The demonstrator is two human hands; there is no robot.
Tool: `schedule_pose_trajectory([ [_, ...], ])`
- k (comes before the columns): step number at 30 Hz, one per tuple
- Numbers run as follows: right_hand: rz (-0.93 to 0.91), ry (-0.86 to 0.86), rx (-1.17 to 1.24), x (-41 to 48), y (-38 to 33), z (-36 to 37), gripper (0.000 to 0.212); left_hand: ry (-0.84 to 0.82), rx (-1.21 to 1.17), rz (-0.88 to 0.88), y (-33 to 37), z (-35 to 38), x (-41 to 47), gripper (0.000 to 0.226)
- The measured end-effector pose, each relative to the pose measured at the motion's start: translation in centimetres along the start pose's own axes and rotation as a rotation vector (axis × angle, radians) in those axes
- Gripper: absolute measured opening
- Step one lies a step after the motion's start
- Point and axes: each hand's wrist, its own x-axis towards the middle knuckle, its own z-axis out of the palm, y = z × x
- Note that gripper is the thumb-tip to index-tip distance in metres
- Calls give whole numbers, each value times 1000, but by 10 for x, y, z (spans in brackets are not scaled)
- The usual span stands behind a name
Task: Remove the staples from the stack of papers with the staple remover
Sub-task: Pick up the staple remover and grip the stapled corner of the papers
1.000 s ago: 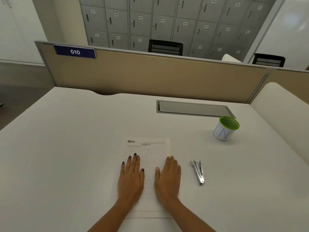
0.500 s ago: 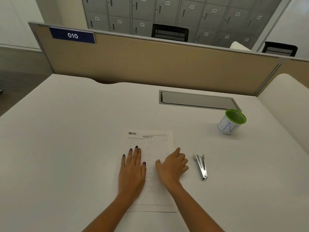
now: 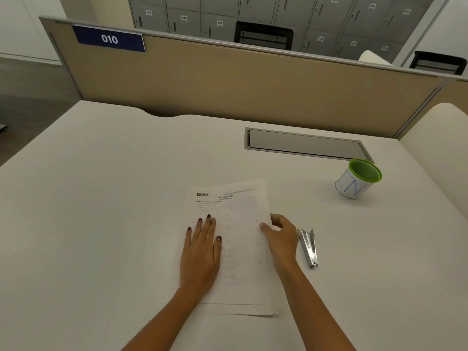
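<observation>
A stack of printed white papers (image 3: 240, 224) lies on the white desk in front of me, turned slightly. My left hand (image 3: 201, 252) rests flat on its left half, fingers stretched out. At the stack's right edge my right hand (image 3: 279, 236) has its thumb on top of the sheets and its fingers curled round the edge. A shiny metal staple remover (image 3: 308, 247) lies on the desk just right of that hand, not touched. No staples can be made out.
A white cup with a green rim (image 3: 358, 179) stands at the right rear. A grey cable-tray lid (image 3: 304, 144) is set into the white desk (image 3: 101, 211) behind the papers. A beige partition (image 3: 228, 84) closes the far edge.
My right hand slid off the top of the papers to their right edge and took hold of it. The stack has turned a little. My left hand stayed flat.
</observation>
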Motion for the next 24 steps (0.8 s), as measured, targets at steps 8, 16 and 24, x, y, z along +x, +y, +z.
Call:
schedule_pose_trajectory([
  [8, -310, 43, -122, -16, 4, -2, 15, 79, -748, -397, 23, -33, 17, 37],
  [16, -737, 141, -269, -32, 3, 3, 11, -123, -1410, -765, 44, -74, 37, 73],
  [24, -954, 200, -367, -32, 8, 1, 19, -187, -1369, -780, 42, -102, 47, 28],
])
